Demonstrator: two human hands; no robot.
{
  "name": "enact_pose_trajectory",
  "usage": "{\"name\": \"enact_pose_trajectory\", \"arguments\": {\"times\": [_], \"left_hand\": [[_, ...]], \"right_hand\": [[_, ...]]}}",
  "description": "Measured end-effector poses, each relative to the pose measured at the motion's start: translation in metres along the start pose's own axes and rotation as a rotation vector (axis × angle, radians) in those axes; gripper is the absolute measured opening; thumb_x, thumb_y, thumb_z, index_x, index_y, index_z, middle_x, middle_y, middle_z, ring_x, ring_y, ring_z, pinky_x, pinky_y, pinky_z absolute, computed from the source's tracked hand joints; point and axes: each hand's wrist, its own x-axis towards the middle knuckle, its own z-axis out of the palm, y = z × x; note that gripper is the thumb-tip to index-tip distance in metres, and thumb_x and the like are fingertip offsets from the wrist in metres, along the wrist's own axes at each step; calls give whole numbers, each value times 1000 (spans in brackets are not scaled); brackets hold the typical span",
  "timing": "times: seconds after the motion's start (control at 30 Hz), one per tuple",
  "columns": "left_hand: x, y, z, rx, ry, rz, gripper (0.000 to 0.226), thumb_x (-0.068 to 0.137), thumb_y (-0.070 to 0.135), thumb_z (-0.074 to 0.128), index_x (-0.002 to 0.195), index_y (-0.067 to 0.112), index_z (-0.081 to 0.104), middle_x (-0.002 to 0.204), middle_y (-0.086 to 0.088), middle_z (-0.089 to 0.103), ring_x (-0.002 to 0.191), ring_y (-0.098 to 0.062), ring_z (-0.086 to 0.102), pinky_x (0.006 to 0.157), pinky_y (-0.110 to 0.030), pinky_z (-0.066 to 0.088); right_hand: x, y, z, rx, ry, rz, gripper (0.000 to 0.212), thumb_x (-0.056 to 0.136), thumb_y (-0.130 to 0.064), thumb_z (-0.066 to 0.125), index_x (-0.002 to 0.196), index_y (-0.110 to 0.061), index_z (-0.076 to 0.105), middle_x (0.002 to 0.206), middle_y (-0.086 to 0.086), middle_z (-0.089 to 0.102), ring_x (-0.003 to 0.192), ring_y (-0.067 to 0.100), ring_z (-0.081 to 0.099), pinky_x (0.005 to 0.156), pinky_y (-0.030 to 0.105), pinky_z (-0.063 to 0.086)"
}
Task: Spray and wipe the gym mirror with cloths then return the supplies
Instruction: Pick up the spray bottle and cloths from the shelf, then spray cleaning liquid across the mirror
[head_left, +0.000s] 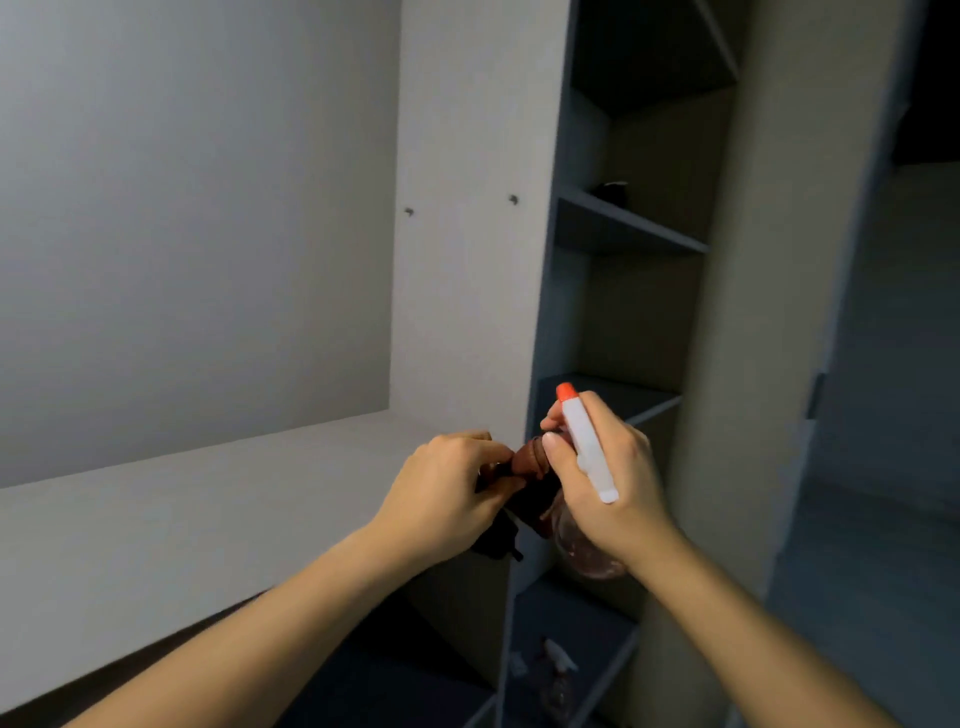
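We faced a pale grey wall (182, 208) that filled the left of the view, with a white counter (156, 530) running along its foot. To the right stood a tall shelving unit (701, 312) with dim, blue-grey shelves, and a white side panel (467, 291) separated it from the wall. The room to the far right was dark and we could make out little there.

In front of the unit's edge, over the end of the counter, our right hand (618, 493) had its fingers wrapped round the neck of the spray bottle (584, 441), whose white head and orange nozzle pointed up and away. Its clear body hung below the palm. Just beside it, our left hand (441, 493) pinched a bunched brown cloth (530, 460) against the bottle, and a dark cloth (496, 540) hung beneath that hand.

A second spray bottle (558, 657) lay on a low shelf. A small dark object (613, 189), too dim to identify, sat on a higher shelf. Two small metal pegs (513, 199) stuck out of the panel.
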Motion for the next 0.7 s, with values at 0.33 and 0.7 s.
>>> {"name": "enact_pose_trajectory", "arguments": {"times": [0.33,0.7], "left_hand": [[-4,126,86,-499,162,342,20,96,27,59,96,16,75,79,8,55,66,-14,55,55,-36,50],[-67,311,106,-575,-6,839,29,100,37,53,110,19,72,86,7,64,65,-17,62,49,-34,50]], "right_hand": [[-89,-23,-108,-173,314,295,34,91,-45,74,96,-17,57,87,-6,66,83,15,67,73,21,51],[-246,-131,-298,-821,246,455,14,101,-34,58,99,-22,53,81,-8,60,72,17,60,64,45,51]]}}
